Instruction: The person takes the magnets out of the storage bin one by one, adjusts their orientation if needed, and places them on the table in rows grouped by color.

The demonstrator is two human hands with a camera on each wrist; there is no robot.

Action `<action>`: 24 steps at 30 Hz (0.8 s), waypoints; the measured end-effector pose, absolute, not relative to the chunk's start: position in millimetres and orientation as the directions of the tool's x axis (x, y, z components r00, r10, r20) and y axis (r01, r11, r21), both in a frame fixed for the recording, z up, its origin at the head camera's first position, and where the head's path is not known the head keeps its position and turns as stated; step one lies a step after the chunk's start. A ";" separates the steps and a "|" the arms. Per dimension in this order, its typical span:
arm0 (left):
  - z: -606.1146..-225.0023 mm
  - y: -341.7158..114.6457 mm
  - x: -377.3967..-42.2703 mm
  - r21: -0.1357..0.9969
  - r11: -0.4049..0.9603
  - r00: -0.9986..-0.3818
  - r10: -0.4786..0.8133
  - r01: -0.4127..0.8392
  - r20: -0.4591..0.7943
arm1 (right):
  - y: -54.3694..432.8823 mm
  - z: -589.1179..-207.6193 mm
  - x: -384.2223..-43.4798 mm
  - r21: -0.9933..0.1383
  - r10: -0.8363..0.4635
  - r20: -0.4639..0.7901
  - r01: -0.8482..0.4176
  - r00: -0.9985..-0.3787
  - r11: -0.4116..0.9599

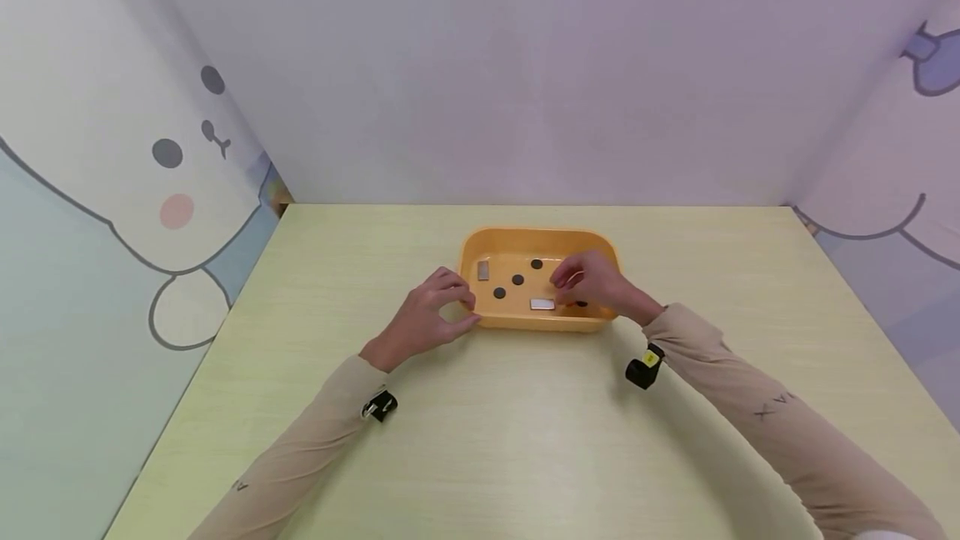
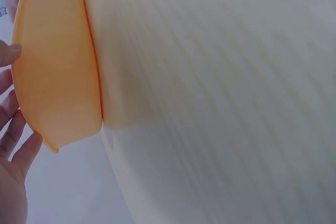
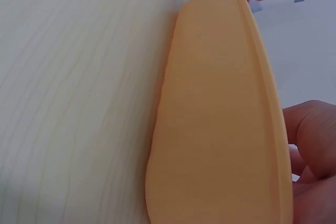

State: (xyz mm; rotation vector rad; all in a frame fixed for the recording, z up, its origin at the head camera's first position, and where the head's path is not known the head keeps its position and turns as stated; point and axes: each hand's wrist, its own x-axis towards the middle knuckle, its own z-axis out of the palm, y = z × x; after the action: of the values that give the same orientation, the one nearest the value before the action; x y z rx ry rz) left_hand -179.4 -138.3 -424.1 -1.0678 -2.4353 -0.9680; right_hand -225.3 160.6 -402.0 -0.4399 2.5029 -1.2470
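Note:
An orange plastic tray [image 1: 525,322] sits on the table, its long side facing me. My left hand [image 1: 426,315] holds its near left corner, thumb at the front and fingers over the rim; the left wrist view shows these fingers [image 2: 32,148] against the tray's edge. Over the tray's right half, my right hand [image 1: 596,280] reaches in with bent fingers and a gap between thumb and fingertips. A white rectangular piece [image 1: 541,304] lies just left of its thumb. Several dark round discs [image 1: 517,280] and a brownish-grey rectangular piece [image 1: 483,270] lie on the tray floor. In the right wrist view, the tray wall [image 3: 220,108] partly hides the fingers.
The pale wooden table [image 1: 510,423] meets a plain wall [image 1: 525,90] behind the tray. Side panels with cartoon animals [image 1: 112,123] stand left and right. Black wrist cameras [image 1: 645,367] sit on both sleeves.

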 end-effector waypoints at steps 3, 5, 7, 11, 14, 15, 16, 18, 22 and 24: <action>-423.8 -138.3 -179.1 0.458 0.495 -0.674 0.529 0.738 0.515 | 157.6 -403.6 -226.0 -0.781 -0.394 -0.154 -0.133 -0.906 0.611; -423.9 -138.3 -179.2 0.456 0.495 -0.673 0.529 0.740 0.517 | 155.9 -404.3 -226.3 -0.772 -0.401 -0.152 -0.145 -0.903 0.619; -423.9 -138.3 -179.4 0.455 0.495 -0.672 0.530 0.740 0.518 | 154.7 -405.0 -226.6 -0.763 -0.409 -0.147 -0.160 -0.900 0.626; -424.4 -138.2 -180.3 0.453 0.494 -0.670 0.531 0.742 0.518 | 153.5 -406.9 -227.6 -0.747 -0.431 -0.133 -0.196 -0.892 0.635; -424.5 -138.3 -180.7 0.452 0.492 -0.668 0.532 0.744 0.521 | 152.9 -409.5 -229.1 -0.732 -0.448 -0.118 -0.227 -0.886 0.642; -424.4 -138.3 -180.8 0.450 0.491 -0.666 0.532 0.746 0.523 | 152.5 -410.8 -229.9 -0.728 -0.452 -0.113 -0.236 -0.885 0.643; -424.1 -138.3 -180.6 0.451 0.491 -0.666 0.531 0.745 0.523 | 152.0 -411.8 -230.4 -0.725 -0.461 -0.106 -0.249 -0.881 0.642; -423.5 -138.5 -180.3 0.452 0.490 -0.666 0.531 0.745 0.524 | 150.5 -413.2 -231.1 -0.727 -0.471 -0.107 -0.255 -0.875 0.638; -423.0 -138.7 -180.2 0.452 0.493 -0.669 0.532 0.744 0.519 | 147.3 -415.6 -232.4 -0.724 -0.482 -0.126 -0.252 -0.867 0.643; -423.0 -138.8 -180.6 0.450 0.493 -0.668 0.535 0.744 0.518 | 145.8 -416.0 -232.7 -0.715 -0.490 -0.134 -0.259 -0.861 0.650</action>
State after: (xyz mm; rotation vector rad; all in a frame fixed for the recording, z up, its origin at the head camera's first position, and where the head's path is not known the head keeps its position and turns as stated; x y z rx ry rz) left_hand -180.6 -138.8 -423.0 -1.0775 -2.4326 -0.9566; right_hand -232.7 145.8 -416.0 -0.5982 2.5547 -1.0352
